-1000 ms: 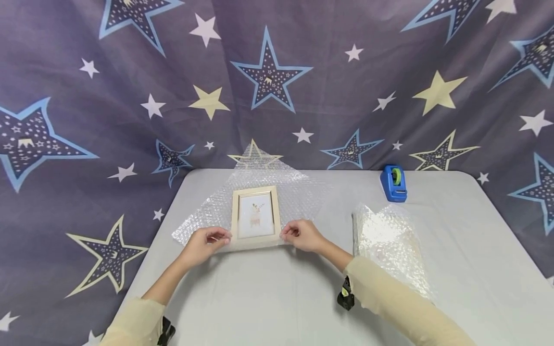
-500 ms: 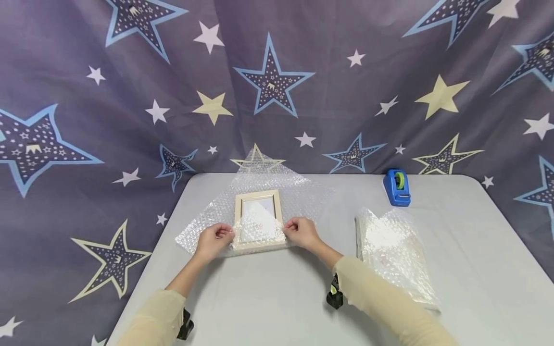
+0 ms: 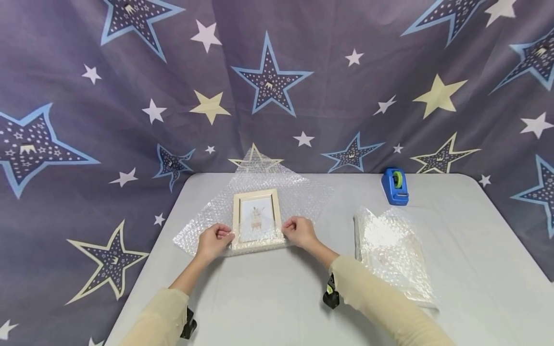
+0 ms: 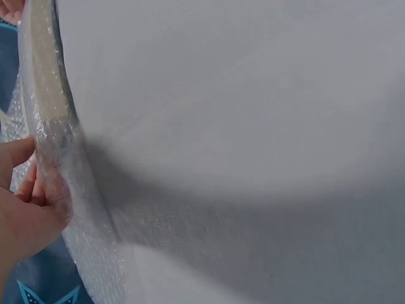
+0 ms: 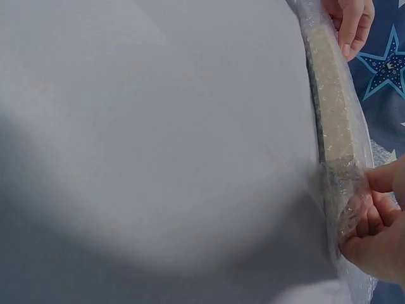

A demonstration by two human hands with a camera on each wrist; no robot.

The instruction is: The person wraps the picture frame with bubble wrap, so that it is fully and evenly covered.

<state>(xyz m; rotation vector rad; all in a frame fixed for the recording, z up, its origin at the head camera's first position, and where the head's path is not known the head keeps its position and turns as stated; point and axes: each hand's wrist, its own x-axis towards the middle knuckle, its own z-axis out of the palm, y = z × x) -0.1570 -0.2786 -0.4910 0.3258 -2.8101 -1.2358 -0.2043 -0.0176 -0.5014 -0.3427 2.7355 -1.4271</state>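
In the head view a picture frame (image 3: 235, 211) with a pale wooden border lies on a sheet of bubble wrap (image 3: 298, 192), which reaches past its far edge and both sides. The wrap is folded up over the frame's near edge and covers its lowest strip. My left hand (image 3: 214, 241) pinches the fold at the near left corner. At the near right corner my right hand (image 3: 300, 231) pinches it too. Both wrist views show the bubble-wrapped side of the frame, with the left fingers (image 4: 38, 190) and right fingers (image 5: 373, 218) holding the clear film.
A flat bundle in bubble wrap (image 3: 389, 254) lies to the right of my right forearm. Behind it stands a blue tape dispenser (image 3: 395, 187) with a green roll. The grey table (image 3: 268, 298) meets a star-patterned curtain (image 3: 320, 96) at the back.
Both hands have brought the wrap's near edge up over the bottom of the frame. The whitish flap lying over the picture half a second ago now covers less, and the drawing shows again.
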